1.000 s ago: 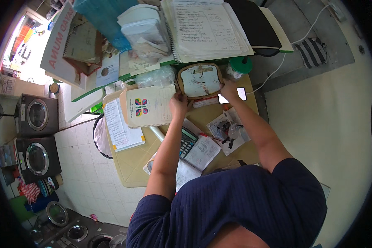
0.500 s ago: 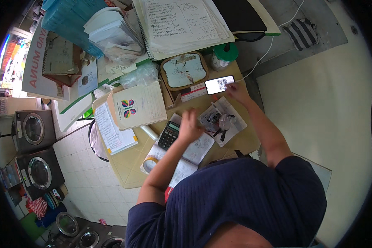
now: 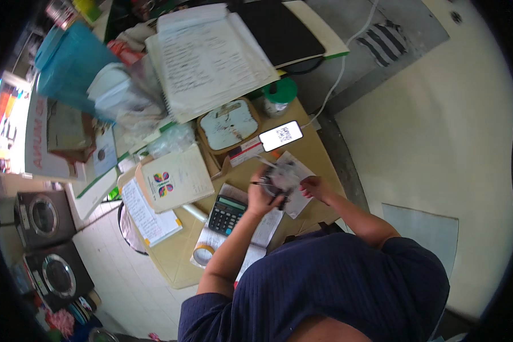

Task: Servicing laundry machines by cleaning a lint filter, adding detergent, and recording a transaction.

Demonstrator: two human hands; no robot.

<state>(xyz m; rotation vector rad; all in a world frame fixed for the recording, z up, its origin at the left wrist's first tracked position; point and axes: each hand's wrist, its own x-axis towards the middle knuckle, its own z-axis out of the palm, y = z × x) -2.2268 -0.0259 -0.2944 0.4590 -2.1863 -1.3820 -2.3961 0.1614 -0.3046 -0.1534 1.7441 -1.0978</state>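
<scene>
My left hand point(image 3: 260, 192) is closed around a clear plastic bag point(image 3: 284, 175) with dark slim items in and about it, blurred by motion. The bag is held over a pale sheet point(image 3: 302, 199) on the table. To its right, my right hand point(image 3: 318, 190) has its fingers curled together beside that sheet; what they hold, if anything, is hidden. Beyond the hands lies a smartphone point(image 3: 281, 136) with a lit white screen and a cable plugged in. Left of my left hand, a black calculator point(image 3: 227, 215) rests on an open notebook point(image 3: 267, 229).
A roll of tape point(image 3: 203, 253) and a spiral notebook point(image 3: 182, 182) lie at the left. Farther back are a wooden-rimmed tray point(image 3: 228, 125), a green-lidded jar point(image 3: 280, 97), stacked handwritten papers point(image 3: 211, 62) and a blue pitcher point(image 3: 74, 68). Front-loading machines point(image 3: 58, 275) stand at far left.
My right hand has left the phone and drawn back toward me. My left hand has taken hold of the clear bag and raised it. The phone screen's picture is different, and the whole view has tilted.
</scene>
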